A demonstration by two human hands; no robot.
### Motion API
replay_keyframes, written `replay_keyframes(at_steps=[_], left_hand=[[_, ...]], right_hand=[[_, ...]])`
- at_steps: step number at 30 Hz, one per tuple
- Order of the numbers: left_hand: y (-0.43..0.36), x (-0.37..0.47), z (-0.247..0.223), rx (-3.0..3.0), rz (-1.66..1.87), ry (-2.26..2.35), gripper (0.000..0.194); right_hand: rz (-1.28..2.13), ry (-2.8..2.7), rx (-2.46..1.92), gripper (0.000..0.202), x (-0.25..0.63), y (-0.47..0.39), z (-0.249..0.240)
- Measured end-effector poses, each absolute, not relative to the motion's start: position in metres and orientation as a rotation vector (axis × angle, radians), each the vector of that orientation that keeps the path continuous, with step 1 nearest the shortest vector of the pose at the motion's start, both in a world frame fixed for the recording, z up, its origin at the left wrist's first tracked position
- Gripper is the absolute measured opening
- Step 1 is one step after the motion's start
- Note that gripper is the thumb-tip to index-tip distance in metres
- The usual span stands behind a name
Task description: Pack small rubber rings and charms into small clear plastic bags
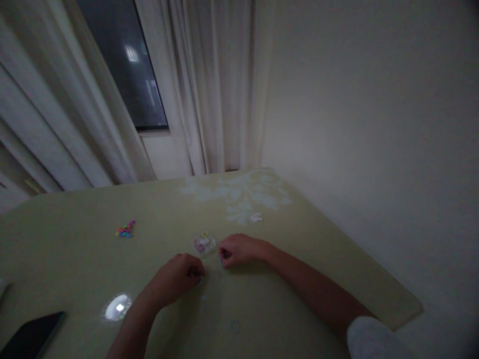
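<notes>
My left hand (179,276) is closed in a pinch just above the table, with a tiny pale thing (201,280) at its fingertips, too small to name. My right hand (239,250) has its thumb and fingers curled together, low over the tabletop. What it may hold is too small and dark to make out. Between and just beyond both hands lies a small clear container or bag (204,243) with little ring-shaped pieces, some yellow and pink. Nearer to me, a faint clear ring (234,326) lies flat on the table.
The pale green table (157,209) bears a small heap of bright coloured pieces (126,229) at left and some small white pieces (256,218) beyond my right hand. A dark flat device (33,335) is at lower left. A wall (355,149) borders the right side; curtains (224,89) hang behind.
</notes>
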State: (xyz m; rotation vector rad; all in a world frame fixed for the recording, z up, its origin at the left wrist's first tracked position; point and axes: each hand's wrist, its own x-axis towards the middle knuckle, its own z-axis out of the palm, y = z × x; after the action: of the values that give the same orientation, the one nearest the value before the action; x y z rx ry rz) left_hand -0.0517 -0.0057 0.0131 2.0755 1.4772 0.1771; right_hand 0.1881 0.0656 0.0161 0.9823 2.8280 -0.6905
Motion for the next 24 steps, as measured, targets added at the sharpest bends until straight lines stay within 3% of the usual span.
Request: replay_keyframes(at_steps=[24], left_hand=[[-0.017, -0.030, 0.019, 2.127, 0.004, 1.724, 0.024]], right_hand=[[-0.703, 2.817, 0.987, 0.016, 0.186, 0.067, 0.017]])
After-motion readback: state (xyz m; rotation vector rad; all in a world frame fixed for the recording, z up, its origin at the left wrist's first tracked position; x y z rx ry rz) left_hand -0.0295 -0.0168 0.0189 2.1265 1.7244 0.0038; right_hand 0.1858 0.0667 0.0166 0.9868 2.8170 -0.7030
